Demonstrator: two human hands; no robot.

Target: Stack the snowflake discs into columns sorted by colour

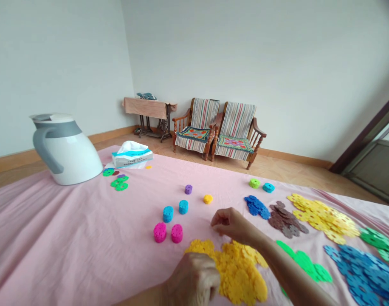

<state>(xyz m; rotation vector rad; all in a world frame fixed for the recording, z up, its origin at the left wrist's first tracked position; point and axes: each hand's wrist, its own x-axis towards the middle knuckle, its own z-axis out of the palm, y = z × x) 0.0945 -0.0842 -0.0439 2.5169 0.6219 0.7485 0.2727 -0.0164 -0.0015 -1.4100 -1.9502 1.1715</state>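
Note:
A heap of flat yellow snowflake pieces [242, 272] lies on the pink cloth near me. My left hand [194, 280] rests at its left edge, fingers curled down onto the yellow pieces. My right hand [229, 224] hovers just beyond the heap, fingers pinched together; what they hold is too small to make out. Ahead of the hands stand small stacks: two magenta [168, 233], two light blue [176, 210], one purple [188, 189] and one yellow [208, 198].
A white kettle [65, 148] and a tissue pack [131, 155] stand at the far left, with green pieces [119, 183] beside them. Blue [257, 207], brown [286, 219], yellow [325, 216], green [304, 261] and blue [363, 272] heaps lie right. Two chairs [218, 134] stand beyond.

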